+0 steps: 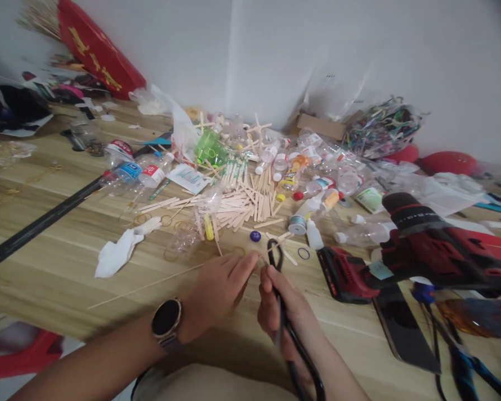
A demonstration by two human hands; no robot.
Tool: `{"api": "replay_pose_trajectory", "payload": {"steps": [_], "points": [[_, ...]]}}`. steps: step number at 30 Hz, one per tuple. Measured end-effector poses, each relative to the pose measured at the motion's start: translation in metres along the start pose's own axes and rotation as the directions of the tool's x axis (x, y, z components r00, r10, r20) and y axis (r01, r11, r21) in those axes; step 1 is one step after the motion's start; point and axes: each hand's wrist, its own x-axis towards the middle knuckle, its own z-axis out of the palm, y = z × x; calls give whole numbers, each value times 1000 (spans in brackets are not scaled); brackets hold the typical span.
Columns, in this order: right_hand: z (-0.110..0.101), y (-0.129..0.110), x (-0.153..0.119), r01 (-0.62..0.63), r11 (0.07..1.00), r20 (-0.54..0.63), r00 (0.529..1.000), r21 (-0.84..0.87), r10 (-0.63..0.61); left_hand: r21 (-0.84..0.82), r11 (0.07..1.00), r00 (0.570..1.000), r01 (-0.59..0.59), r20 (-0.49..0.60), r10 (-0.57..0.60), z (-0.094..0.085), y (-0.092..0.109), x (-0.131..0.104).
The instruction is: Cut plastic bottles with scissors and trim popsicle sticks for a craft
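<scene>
My left hand, with a watch on its wrist, is closed near the table's front edge, its thumb and finger pinching a small thin piece too small to name. My right hand is closed just beside it, at the same thin piece, and a black looped tool or cord passes through its grip. A long thin stick lies to the left of my left hand. Beyond the hands lie a blue cap and a heap of flat wooden sticks.
Plastic bottles crowd the table's back and middle. A red and black drill, a phone and pliers lie at the right. At left are a black bar and crumpled white tissue.
</scene>
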Motion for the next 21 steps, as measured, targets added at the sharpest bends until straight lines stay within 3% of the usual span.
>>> {"api": "replay_pose_trajectory", "payload": {"steps": [1, 2, 4, 5, 6, 8, 10, 11, 13, 15, 17, 18, 20, 21], "points": [[-2, -1, 0, 54, 982, -72, 995, -182, -68, -5, 1000, 1000, 20, 10, -20, 0, 2, 0], [-4, -2, 0, 119, 903, -129, 974, -413, -187, 1, 999, 999, 39, 24, -39, -1, 4, 0], [-12, -5, 1, 204, 564, -102, 880, -800, -463, 44, 996, 992, 82, 89, -86, -4, 10, 2], [-17, -7, 2, 217, 395, -45, 830, -893, -557, 79, 991, 982, 109, 148, -120, -6, 12, 3], [-22, -9, 3, 220, 282, 5, 797, -934, -604, 117, 984, 963, 134, 217, -157, -9, 14, 4], [-28, -14, 5, 229, 234, 40, 790, -945, -612, 182, 970, 913, 158, 346, -214, -13, 17, 8], [-28, -16, 6, 232, 262, 42, 817, -937, -574, 209, 968, 901, 138, 380, -211, -14, 18, 9], [-27, -16, 5, 228, 342, 19, 854, -911, -519, 209, 971, 917, 116, 354, -185, -13, 17, 9], [-20, -12, 3, 170, 664, -69, 946, -728, -317, 183, 982, 964, 52, 247, -97, -8, 13, 6], [-12, -7, 1, 26, 948, -87, 995, -316, -56, 135, 991, 992, -23, 123, 6, -1, 6, 1], [-5, -1, -1, -59, 997, -32, 998, 47, 60, 86, 993, 996, -80, 37, 77, 5, -1, -3], [-3, 1, -2, -68, 989, -10, 997, 132, 70, 63, 994, 996, -90, 17, 89, 6, -3, -5], [-2, 3, -2, -55, 994, -5, 998, 93, 56, 20, 998, 998, -67, 24, 66, 6, -5, -7], [-3, 3, -2, -6, 999, -45, 999, -49, 4, 5, 999, 998, -42, 38, 42, 5, -4, -7]]}}
